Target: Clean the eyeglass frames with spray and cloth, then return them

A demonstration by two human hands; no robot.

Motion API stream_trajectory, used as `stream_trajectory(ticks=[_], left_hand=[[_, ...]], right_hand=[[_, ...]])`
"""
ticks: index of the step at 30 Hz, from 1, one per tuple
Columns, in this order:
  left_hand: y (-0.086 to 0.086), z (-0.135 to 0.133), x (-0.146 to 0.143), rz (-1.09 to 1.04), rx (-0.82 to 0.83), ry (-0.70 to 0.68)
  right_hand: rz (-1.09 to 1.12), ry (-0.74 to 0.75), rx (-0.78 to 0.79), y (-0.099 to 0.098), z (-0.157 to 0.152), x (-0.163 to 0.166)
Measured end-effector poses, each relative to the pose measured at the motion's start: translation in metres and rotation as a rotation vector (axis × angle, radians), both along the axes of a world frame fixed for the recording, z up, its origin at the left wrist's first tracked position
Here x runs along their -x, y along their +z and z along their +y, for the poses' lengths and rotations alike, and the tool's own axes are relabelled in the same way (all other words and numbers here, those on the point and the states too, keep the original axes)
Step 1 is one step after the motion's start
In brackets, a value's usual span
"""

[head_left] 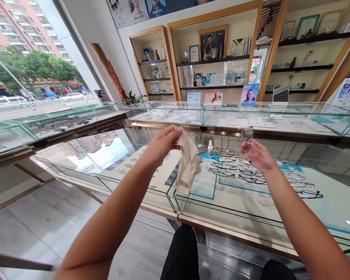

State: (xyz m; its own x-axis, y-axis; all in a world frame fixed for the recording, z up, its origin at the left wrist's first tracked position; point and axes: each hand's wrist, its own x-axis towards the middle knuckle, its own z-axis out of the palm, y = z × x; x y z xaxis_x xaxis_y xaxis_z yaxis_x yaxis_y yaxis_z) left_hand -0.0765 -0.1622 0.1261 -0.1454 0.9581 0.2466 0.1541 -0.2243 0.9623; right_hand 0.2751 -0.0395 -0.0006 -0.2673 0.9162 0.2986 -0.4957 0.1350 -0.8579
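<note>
From the wearer's head, the glass eyewear counter [239, 206] is looked down on and across at close range; a black-trousered knee [181, 252] is taken in at six o'clock (wooden-framed wall shelves [192, 62], farther off, at twelve).

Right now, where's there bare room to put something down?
The glass counter looks bare between its front edge, the blue lines and the right forearm, though reflections blur it. It's crowded behind: rows of eyeglasses lie below the right hand, and a white bottle shows between it and the cloth.

Optician's shop: glass cases [221, 210] showing rows of spectacles [252, 179]
</note>
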Motion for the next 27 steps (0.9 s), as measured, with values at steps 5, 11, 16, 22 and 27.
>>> stream_trajectory(ticks=[5, 11, 16, 22, 27], left_hand=[[-0.013, 0.02, -0.056, -0.006, 0.05, -0.189], [-0.035, 0.054, -0.111, -0.031, 0.154, -0.363], [-0.052, 0.076, -0.142, -0.05, 0.108, -0.489], [-0.071, 0.09, -0.154, -0.139, -0.045, -0.596], [-0.094, 0.099, -0.165, -0.162, -0.172, -0.549]], right_hand=[[0.039, 0.03, -0.019, 0.007, -0.008, 0.005], [0.096, 0.06, -0.033, 0.008, -0.012, 0.008], [0.052, -0.019, -0.004, 0.006, -0.003, 0.007], [0.071, -0.119, -0.042, 0.008, 0.004, 0.006], [0.1, -0.134, -0.021, 0.009, 0.002, 0.01]])
